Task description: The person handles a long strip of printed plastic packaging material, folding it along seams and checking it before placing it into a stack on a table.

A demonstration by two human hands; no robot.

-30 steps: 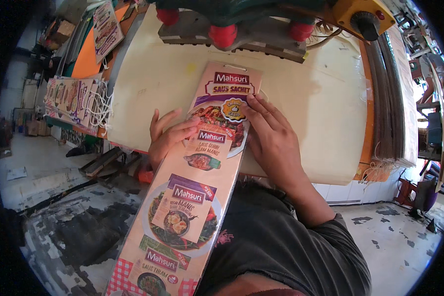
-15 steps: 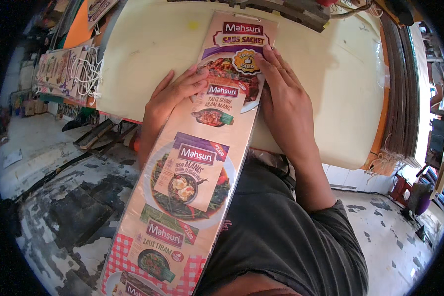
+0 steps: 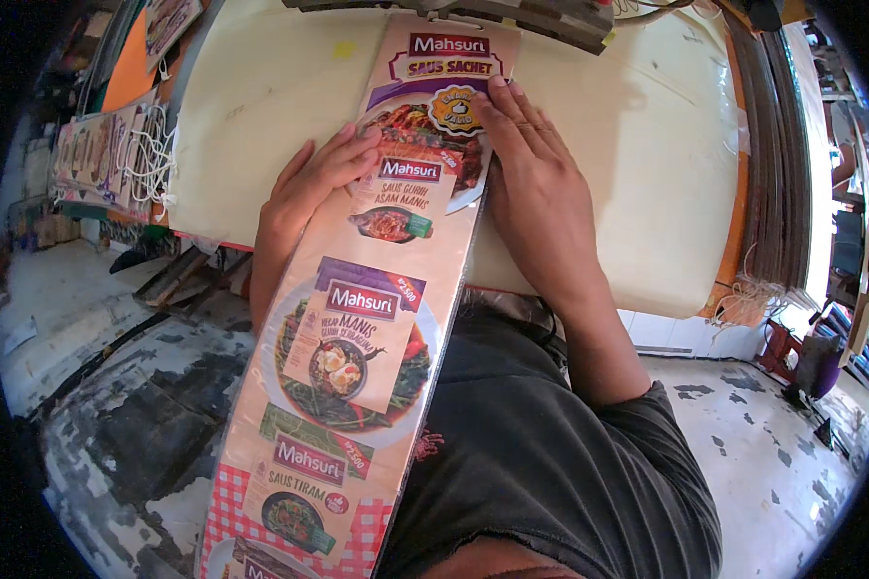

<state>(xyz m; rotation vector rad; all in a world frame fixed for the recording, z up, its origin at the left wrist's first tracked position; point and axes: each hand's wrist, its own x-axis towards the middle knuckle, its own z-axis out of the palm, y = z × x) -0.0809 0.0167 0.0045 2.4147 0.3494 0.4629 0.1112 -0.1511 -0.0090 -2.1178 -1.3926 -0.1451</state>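
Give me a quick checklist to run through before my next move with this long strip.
1. Left hand on the strip: ok, fingers at its left edge.
2. Right hand on the strip: ok, fingertips over its right edge.
3. Whole strip on the table: not ok, it runs past the near edge.
4. Strip's top free of the grey bar: cannot tell.
5. White strings away from the strip: ok, off to the left.

Both hands (image 3: 546,207), backs upward, fingers (image 3: 523,114) extended
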